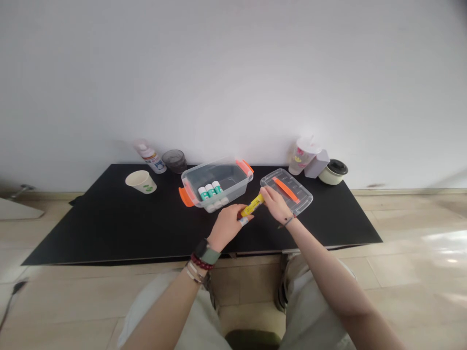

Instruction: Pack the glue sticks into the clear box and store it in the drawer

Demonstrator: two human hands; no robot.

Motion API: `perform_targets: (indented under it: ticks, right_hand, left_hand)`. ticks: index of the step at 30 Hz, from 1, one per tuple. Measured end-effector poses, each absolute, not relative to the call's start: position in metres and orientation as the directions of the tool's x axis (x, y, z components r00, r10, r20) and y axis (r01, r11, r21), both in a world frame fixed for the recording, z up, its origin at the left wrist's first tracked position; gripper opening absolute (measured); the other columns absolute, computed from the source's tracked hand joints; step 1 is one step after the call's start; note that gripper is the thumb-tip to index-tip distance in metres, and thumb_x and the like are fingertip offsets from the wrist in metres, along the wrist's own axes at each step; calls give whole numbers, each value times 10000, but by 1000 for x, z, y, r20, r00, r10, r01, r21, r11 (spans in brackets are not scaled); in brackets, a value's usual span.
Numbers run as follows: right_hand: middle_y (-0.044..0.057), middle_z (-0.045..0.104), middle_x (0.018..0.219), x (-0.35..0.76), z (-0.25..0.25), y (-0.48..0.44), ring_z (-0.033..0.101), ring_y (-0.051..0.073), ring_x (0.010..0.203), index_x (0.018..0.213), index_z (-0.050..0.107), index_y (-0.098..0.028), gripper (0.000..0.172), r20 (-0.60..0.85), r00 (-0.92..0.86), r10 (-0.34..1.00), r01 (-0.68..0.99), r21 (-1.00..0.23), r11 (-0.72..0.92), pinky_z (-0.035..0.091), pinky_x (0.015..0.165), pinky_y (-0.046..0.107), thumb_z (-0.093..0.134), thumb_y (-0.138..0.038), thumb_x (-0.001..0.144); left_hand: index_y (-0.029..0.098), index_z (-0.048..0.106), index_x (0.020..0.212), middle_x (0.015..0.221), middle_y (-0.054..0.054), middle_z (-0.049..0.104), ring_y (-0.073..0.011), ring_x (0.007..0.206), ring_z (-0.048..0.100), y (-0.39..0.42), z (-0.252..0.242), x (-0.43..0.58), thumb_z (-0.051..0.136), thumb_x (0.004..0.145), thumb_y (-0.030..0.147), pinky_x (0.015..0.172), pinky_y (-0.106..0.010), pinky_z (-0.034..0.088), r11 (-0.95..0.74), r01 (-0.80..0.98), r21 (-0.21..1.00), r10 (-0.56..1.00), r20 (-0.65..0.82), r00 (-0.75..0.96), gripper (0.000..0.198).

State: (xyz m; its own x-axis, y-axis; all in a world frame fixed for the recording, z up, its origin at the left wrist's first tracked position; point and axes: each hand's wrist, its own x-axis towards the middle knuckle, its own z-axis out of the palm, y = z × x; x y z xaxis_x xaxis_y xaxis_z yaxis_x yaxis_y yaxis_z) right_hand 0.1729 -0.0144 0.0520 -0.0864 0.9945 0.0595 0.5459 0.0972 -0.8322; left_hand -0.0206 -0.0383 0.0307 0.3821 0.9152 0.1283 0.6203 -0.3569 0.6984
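A yellow glue stick [252,205] with dark print is held slantwise between my two hands, just in front of the clear box. My left hand [229,223] closes on its lower left end, and my right hand [276,204] grips the upper right end; the fingers partly hide both ends. Behind my left hand stands the open clear plastic box [239,190] with orange latches. Three green-and-white glue sticks [210,190] lie side by side in its left part. The box's clear lid [304,198], with an orange handle [286,189], lies flat beside my right hand.
On the black table [120,228], a paper cup [141,183], a spray can [153,159] and a dark glass bowl [174,161] stand at the left. A lidded plastic cup [301,158], a pale box [316,165] and a cream pot [332,174] stand back right, near the wall.
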Motion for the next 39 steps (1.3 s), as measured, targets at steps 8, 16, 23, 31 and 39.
perform_targets:
  ticks: [8, 16, 23, 31, 39]
  right_hand:
    - [-41, 456, 619, 165, 65, -29, 450, 120, 550, 772, 444, -225, 239, 248, -250, 936, 608, -713, 351, 320, 583, 231, 384, -373, 949]
    - [-32, 449, 598, 154, 64, -26, 439, 152, 545, 788, 465, -241, 198, 44, -104, 994, 790, -603, 110, 248, 571, 244, 357, -310, 939]
    - [4, 556, 710, 153, 46, -13, 434, 159, 593, 751, 480, -231, 222, -105, 37, 994, 788, -609, -94, 242, 591, 263, 366, -256, 941]
    - [-42, 487, 606, 158, 26, -6, 459, 131, 566, 774, 490, -218, 312, -117, -57, 991, 510, -857, -72, 336, 561, 240, 378, -439, 965]
    - [62, 646, 1003, 175, 74, -4, 607, 173, 853, 1085, 569, -201, 322, 345, 5, 938, 439, -844, 308, 484, 703, 275, 485, -468, 926]
  left_hand:
    - [145, 578, 1014, 858, -57, 655, -170, 773, 641, -40, 35, -23, 444, 935, 551, 722, -299, 522, -8, 225, 974, 762, -140, 632, 434]
    - [159, 577, 977, 877, -57, 646, -179, 790, 619, -41, 26, -17, 398, 981, 359, 758, -313, 490, -269, 449, 852, 868, 12, 497, 268]
    - [138, 558, 1178, 1042, -108, 628, -231, 910, 613, -45, 24, -8, 430, 988, 269, 808, -355, 489, -501, 789, 356, 865, 232, 444, 264]
    - [146, 566, 1195, 1090, -119, 654, -252, 1016, 626, -37, 19, -14, 440, 981, 260, 883, -384, 510, -481, 776, 408, 875, 277, 396, 273]
    - [171, 469, 1345, 1258, -135, 593, -261, 1191, 551, -40, 56, -34, 422, 977, 342, 1037, -427, 430, -458, 686, 565, 877, 414, 245, 409]
